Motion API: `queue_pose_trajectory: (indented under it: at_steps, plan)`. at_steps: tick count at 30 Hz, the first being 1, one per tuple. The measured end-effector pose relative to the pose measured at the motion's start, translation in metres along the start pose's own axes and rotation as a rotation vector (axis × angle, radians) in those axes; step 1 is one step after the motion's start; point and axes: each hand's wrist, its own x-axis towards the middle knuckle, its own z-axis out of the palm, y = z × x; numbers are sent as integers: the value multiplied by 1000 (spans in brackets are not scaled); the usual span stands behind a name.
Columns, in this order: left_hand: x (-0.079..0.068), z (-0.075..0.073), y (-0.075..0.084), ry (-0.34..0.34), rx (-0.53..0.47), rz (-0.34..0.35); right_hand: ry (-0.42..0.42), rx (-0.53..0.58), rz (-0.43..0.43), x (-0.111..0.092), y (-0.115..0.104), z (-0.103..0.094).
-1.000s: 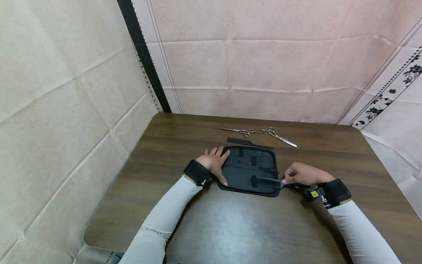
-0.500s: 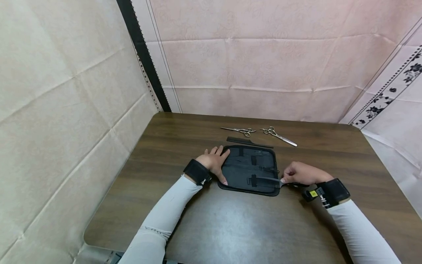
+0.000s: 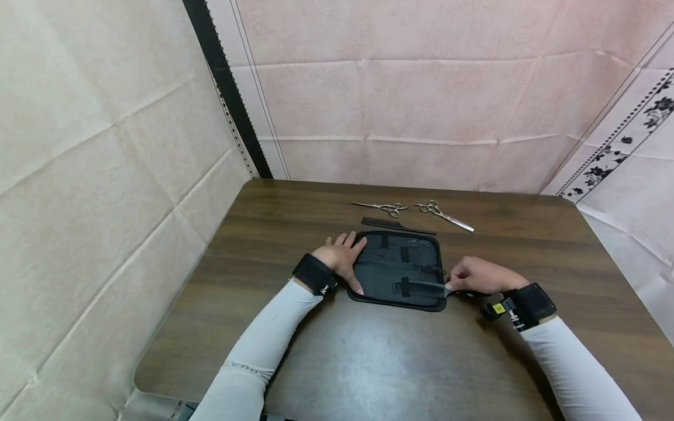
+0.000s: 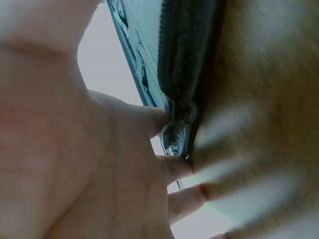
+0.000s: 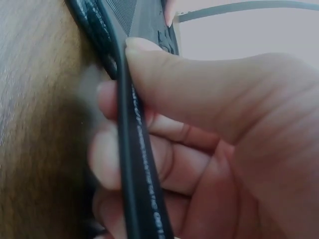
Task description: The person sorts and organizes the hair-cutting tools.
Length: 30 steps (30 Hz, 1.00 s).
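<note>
A flat black zip case (image 3: 376,275) lies open on the table. My left hand (image 3: 339,261) rests with spread fingers against its left edge; the left wrist view shows the fingers along the zipper (image 4: 174,55). At the case's right edge, my right hand (image 3: 484,276) pinches the handle of a dark comb (image 3: 429,285). White lettering runs along the comb's handle (image 5: 142,159), with the thumb on one side and curled fingers on the other. The comb's toothed end lies over the case and passes under an elastic loop (image 3: 405,287).
Behind the case lies a second black comb (image 3: 397,226). Two pairs of silver scissors lie further back, one pair on the left (image 3: 389,209) and one on the right (image 3: 447,218). The brown table (image 3: 263,228) meets hung cloth at its back and left.
My right hand has slid slightly left, and the comb's tip reaches a little further past the elastic loop. My left hand stays at the case's edge.
</note>
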Motion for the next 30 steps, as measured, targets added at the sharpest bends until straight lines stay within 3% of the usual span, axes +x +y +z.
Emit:
queue_pose_trajectory:
  at_steps: [30]
  plan:
    - [-1, 1, 0, 11, 13, 4, 31, -3, -32, 4, 1, 4]
